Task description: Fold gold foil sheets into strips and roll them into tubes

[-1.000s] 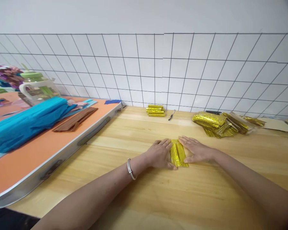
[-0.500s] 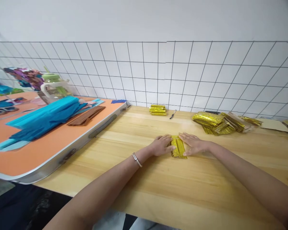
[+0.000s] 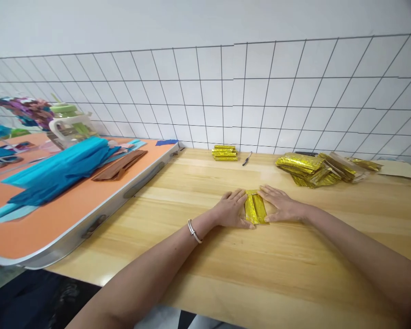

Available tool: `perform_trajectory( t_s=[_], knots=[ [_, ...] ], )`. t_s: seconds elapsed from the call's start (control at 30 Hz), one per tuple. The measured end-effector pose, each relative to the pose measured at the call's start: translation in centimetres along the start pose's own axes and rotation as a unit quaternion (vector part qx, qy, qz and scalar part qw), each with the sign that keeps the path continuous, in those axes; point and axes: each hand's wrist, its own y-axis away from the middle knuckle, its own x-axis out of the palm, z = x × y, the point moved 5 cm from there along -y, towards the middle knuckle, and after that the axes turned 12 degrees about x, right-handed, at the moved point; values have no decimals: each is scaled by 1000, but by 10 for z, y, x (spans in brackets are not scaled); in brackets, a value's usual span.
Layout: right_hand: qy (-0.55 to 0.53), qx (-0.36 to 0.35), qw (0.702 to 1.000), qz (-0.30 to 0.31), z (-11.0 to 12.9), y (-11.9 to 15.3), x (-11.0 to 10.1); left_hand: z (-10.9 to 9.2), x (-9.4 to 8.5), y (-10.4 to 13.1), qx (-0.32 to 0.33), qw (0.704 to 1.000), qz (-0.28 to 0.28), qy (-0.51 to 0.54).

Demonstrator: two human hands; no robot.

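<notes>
Left hand (image 3: 229,211) and right hand (image 3: 281,205) open, palms down, flanking gold foil (image 3: 255,208), forearms (image 3: 157,266) angled inward

Foil piece (image 3: 255,208) on table (image 3: 205,274); foil bundle (image 3: 224,153), pen (image 3: 245,161) behind; foil heap (image 3: 303,167) behind right; folded sheets (image 3: 60,164) on left tabletop (image 3: 55,228)

No text, label, brand, number or sign could be read anywhere in view.
</notes>
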Motion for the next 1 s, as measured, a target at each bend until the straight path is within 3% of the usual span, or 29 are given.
perform_trajectory(
  t_s=[0.13,0.33,0.5,0.77,1.0],
  knots=[
    [26,-51,994,-95,16,28,-12,1,0,0,10,1000,-2,13],
    [159,-148,952,-217,47,64,-18,3,0,1,9,999,-20,27],
    [197,-201,933,-223,63,70,-11,4,0,1,12,999,-26,22],
    [141,-182,946,-229,51,63,6,5,-1,3,25,999,-25,21],
    [87,-150,953,-247,51,61,5,-18,-24,8,89,993,-81,15]
  ],
)
